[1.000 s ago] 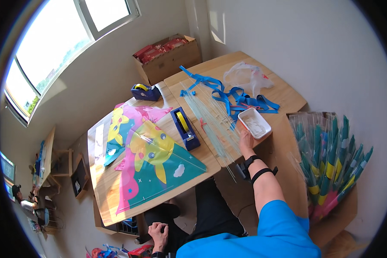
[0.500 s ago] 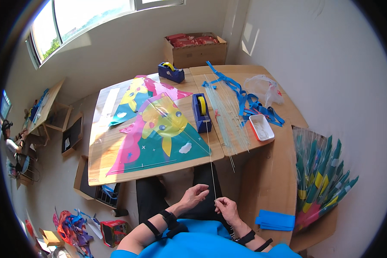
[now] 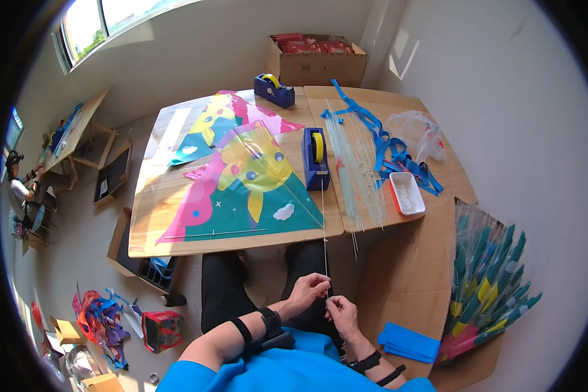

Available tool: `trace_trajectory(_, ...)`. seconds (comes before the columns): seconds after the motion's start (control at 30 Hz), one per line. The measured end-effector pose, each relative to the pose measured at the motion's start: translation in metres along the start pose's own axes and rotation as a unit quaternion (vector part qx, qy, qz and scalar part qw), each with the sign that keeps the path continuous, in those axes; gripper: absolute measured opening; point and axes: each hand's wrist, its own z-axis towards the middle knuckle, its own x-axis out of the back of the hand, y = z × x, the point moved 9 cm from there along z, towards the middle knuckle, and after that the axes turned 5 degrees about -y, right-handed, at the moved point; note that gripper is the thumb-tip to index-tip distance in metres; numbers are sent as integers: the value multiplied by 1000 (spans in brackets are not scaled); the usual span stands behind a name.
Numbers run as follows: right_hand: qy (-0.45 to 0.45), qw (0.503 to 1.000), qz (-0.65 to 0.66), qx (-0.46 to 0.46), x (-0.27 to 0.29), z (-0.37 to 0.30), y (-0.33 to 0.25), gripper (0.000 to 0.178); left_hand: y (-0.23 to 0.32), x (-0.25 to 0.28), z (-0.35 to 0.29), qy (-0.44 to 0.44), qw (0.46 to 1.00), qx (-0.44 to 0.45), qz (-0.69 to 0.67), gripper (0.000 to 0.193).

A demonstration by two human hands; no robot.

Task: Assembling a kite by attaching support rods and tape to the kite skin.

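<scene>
A thin pale rod [image 3: 325, 251] runs from the front of a blue tape dispenser [image 3: 311, 171] past the table edge toward my lap. My right hand [image 3: 343, 312] pinches its near end. Just above, my left hand [image 3: 305, 292] has its fingertips closed on the same rod. Left of the dispenser a kite sail [image 3: 258, 176] in green, pink and yellow with a cartoon animal lies flat, a light rod along its lower edge. Another printed sail [image 3: 206, 127] is partly under it.
Right of the dispenser lie several thin rods [image 3: 353, 176], tangled blue ribbon [image 3: 392, 153], a clear plastic bag [image 3: 419, 134] and a white-and-red tray [image 3: 408, 195]. A second tape dispenser [image 3: 274, 91] stands behind. Rolled kites [image 3: 490, 281] fill a carton at right, near folded blue cloth [image 3: 408, 342].
My left hand has moved in to the rod and closed its fingertips on it, above my right hand. The right hand keeps its pinch. The whole view has shifted slightly.
</scene>
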Motion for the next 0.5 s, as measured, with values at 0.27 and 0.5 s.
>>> trace_trajectory(0.27, -24, 999, -11, -28, 5, 17, -3, 18, -3, 8, 18, 15, 1000, 2, 2, 19)
trace_trajectory(0.5, -21, 974, -217, 61, 63, 116, -91, 21, -2, 16, 12, 39, 999, 19, -13, 19)
